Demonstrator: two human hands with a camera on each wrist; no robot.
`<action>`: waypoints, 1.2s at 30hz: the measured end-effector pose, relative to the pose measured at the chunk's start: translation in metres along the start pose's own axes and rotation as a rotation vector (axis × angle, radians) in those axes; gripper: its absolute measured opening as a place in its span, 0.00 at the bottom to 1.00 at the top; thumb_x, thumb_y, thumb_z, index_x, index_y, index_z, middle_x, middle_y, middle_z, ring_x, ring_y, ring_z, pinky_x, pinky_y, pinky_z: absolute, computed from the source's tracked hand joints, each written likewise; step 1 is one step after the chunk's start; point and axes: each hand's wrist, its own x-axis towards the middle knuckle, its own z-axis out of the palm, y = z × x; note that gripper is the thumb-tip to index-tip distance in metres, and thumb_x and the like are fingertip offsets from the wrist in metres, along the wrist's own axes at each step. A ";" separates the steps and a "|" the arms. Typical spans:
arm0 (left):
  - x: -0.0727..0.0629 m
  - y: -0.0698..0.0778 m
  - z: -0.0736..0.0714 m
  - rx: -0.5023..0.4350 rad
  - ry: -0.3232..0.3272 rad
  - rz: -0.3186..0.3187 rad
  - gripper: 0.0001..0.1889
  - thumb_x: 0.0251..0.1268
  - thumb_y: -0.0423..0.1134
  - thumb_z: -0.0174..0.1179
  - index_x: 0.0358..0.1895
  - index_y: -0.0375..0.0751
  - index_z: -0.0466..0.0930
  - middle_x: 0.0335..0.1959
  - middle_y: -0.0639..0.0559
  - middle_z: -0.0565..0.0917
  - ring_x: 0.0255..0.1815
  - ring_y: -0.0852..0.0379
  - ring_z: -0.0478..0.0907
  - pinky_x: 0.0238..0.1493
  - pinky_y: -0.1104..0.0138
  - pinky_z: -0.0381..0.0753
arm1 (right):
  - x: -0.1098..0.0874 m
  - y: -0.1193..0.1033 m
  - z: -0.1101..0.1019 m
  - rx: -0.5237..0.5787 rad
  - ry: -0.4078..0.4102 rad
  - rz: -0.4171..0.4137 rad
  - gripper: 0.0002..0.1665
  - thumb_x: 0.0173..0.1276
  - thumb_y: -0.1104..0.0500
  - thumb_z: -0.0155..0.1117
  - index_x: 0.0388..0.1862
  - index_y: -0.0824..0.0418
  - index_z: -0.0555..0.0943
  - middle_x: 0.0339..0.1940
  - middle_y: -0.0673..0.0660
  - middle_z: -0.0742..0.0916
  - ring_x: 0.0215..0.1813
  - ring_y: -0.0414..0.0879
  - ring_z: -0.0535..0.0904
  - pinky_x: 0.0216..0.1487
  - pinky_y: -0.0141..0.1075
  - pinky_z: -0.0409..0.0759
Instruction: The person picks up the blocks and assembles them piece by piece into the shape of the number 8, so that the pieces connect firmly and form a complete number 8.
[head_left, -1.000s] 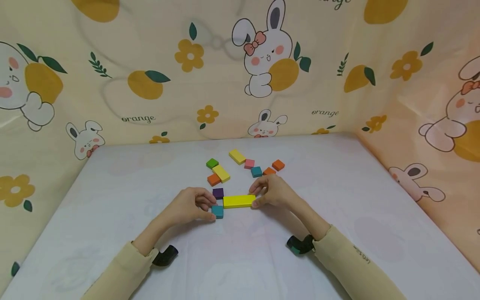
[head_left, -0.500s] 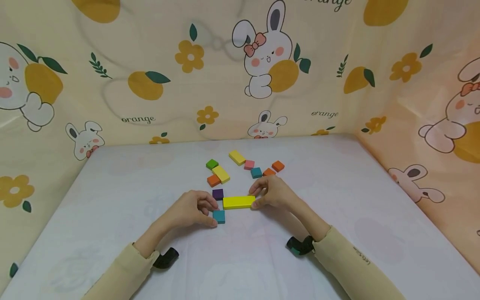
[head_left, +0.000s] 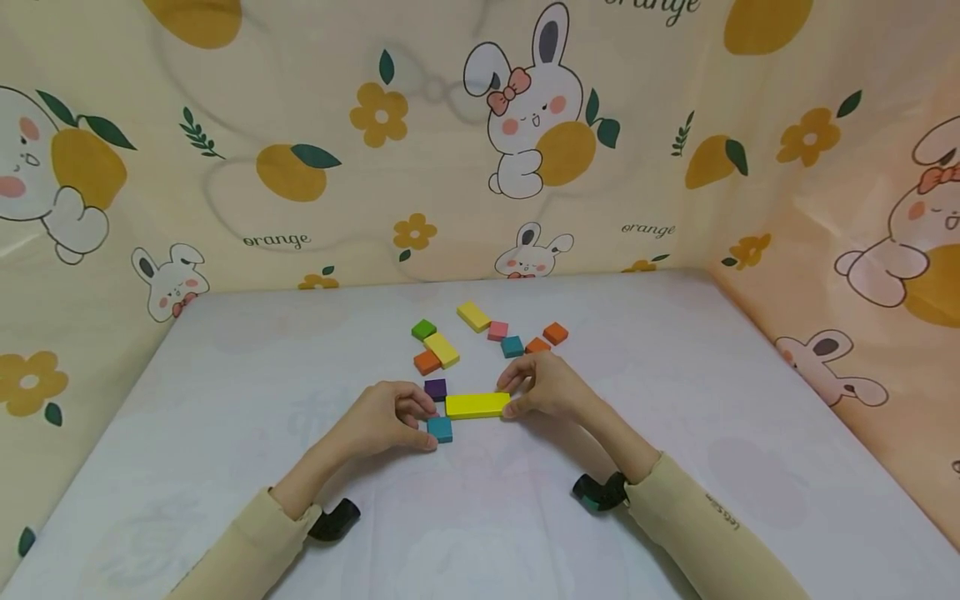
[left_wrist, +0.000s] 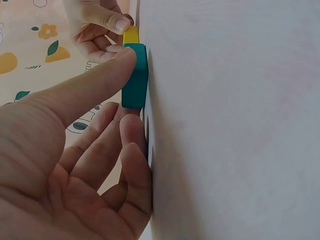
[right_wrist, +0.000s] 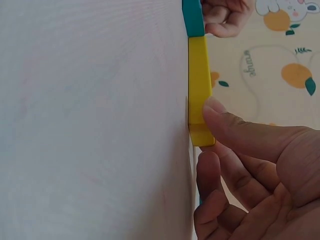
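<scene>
In the head view, my left hand [head_left: 382,418] holds a small teal block [head_left: 439,429] between thumb and fingers. The thumb lies on the block's near side in the left wrist view, where the teal block [left_wrist: 135,77] sits low on the table. My right hand [head_left: 546,383] grips the right end of a long yellow block [head_left: 477,406] lying flat. In the right wrist view, the thumb presses the near face of the yellow block [right_wrist: 199,80]. A dark purple block [head_left: 435,389] sits at the yellow block's upper left corner, just beyond my left fingertips.
Farther back lie two pale yellow blocks [head_left: 474,317], a green block [head_left: 423,329], a pink block [head_left: 498,331], another teal block [head_left: 512,347] and several orange blocks [head_left: 556,332]. One orange block is partly behind my right hand. A patterned cloth [head_left: 337,167] rises behind the white table [head_left: 465,533].
My left hand has drawn the small teal block slightly toward me and to the right, then back up a little. The right hand and the yellow block have stayed nearly still.
</scene>
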 end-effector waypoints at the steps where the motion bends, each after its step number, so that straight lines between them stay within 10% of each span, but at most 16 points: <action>1: 0.000 0.000 0.000 0.001 0.003 -0.003 0.20 0.46 0.39 0.79 0.43 0.42 0.82 0.37 0.54 0.86 0.36 0.52 0.78 0.43 0.62 0.78 | 0.000 0.000 0.000 -0.003 0.000 -0.003 0.17 0.47 0.61 0.84 0.37 0.54 0.87 0.31 0.48 0.85 0.39 0.51 0.74 0.39 0.39 0.75; 36: 0.000 0.001 0.001 -0.006 0.013 -0.044 0.19 0.48 0.39 0.79 0.43 0.43 0.82 0.39 0.54 0.86 0.37 0.52 0.78 0.45 0.63 0.78 | -0.003 -0.006 0.000 -0.025 -0.027 -0.044 0.18 0.49 0.64 0.82 0.39 0.54 0.87 0.34 0.47 0.85 0.37 0.50 0.77 0.38 0.37 0.79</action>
